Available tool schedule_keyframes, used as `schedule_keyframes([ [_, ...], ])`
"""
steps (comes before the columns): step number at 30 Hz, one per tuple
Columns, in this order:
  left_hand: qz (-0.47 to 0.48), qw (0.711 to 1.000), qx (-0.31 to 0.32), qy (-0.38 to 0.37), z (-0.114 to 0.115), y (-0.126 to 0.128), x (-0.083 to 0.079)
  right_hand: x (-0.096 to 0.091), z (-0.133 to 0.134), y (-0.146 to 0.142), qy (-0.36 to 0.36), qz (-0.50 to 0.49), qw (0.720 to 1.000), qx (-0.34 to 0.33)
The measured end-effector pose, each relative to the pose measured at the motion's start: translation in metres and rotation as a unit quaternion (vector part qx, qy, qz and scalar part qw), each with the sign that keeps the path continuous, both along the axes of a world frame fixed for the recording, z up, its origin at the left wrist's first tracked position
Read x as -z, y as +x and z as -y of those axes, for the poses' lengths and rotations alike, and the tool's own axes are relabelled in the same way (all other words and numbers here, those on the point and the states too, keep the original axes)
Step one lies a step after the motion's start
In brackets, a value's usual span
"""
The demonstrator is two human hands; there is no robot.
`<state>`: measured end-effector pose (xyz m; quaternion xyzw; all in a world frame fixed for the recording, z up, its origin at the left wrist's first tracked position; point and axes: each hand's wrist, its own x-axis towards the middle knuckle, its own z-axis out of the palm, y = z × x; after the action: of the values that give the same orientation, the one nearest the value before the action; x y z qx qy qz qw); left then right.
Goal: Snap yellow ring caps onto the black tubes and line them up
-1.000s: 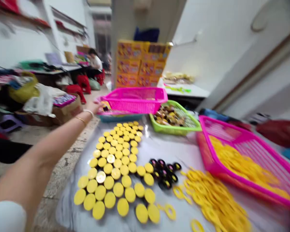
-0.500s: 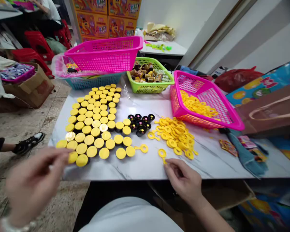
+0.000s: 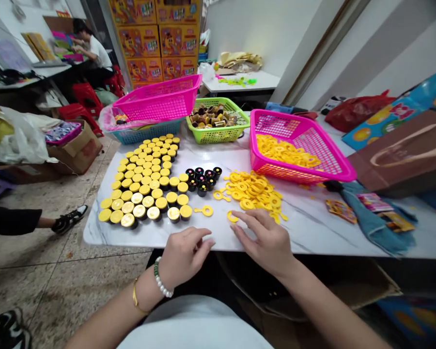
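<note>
My left hand [image 3: 187, 254] hovers at the table's front edge, thumb and forefinger a little apart, with nothing visible in it. To its right, my right hand [image 3: 267, 240] has its thumb and forefinger apart beside a yellow ring-ended plastic piece [image 3: 231, 216], whose handle is hidden by the fingers. Another such yellow ring piece [image 3: 207, 211] lies between the hands and the black tubs. Beyond my right hand is a pile of yellow ring pieces [image 3: 252, 189]. Rows of black tubs with yellow lids [image 3: 145, 179] stand at left, near several open-topped black tubs [image 3: 202, 179].
A pink basket [image 3: 343, 167] of yellow rings stands at right. Behind are a green basket [image 3: 218, 135] of small brown tubs and a tilted pink basket [image 3: 160, 99] over a blue one. Snack packets [image 3: 340, 211] lie at right. A person [image 3: 96, 53] sits far left.
My left hand has moved right, from the yellow-lidded tubs to the table's front middle. My right hand's fingers have spread at the yellow ring piece. The view has shifted.
</note>
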<state>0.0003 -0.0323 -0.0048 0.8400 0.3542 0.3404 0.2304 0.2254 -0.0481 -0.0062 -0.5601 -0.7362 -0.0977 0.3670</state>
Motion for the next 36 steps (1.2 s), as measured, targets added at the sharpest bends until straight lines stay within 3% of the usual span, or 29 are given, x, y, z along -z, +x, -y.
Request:
schedule_keyframes([
  [4, -0.018, 0.999, -0.037, -0.024, -0.009, 0.007, 0.002, -0.012, -0.044, -0.01, 0.023, 0.064, 0.997, -0.028],
  [8, -0.062, 0.994, -0.083, -0.044, -0.02, 0.001, 0.0, -0.014, -0.084, -0.023, -0.026, 0.121, 0.991, -0.048],
  [19, -0.078, 0.993, -0.087, -0.003, -0.013, -0.002, 0.005, -0.013, -0.103, -0.029, -0.074, 0.153, 0.982, -0.077],
  [23, -0.022, 0.997, -0.077, 0.0, -0.01, -0.001, 0.007, -0.033, -0.087, -0.019, -0.096, 0.131, 0.976, -0.143],
  [28, 0.015, 0.998, -0.066, -0.008, -0.002, 0.004, 0.009, -0.059, -0.031, -0.019, -0.174, 0.118, 0.937, -0.28],
  [32, -0.033, 0.999, -0.036, -0.015, -0.002, 0.006, 0.011, -0.047, -0.002, -0.021, -0.183, 0.095, 0.94, -0.27],
  [36, -0.053, 0.997, -0.044, -0.034, -0.004, 0.006, 0.01, -0.031, 0.005, 0.008, -0.182, 0.097, 0.957, -0.203],
])
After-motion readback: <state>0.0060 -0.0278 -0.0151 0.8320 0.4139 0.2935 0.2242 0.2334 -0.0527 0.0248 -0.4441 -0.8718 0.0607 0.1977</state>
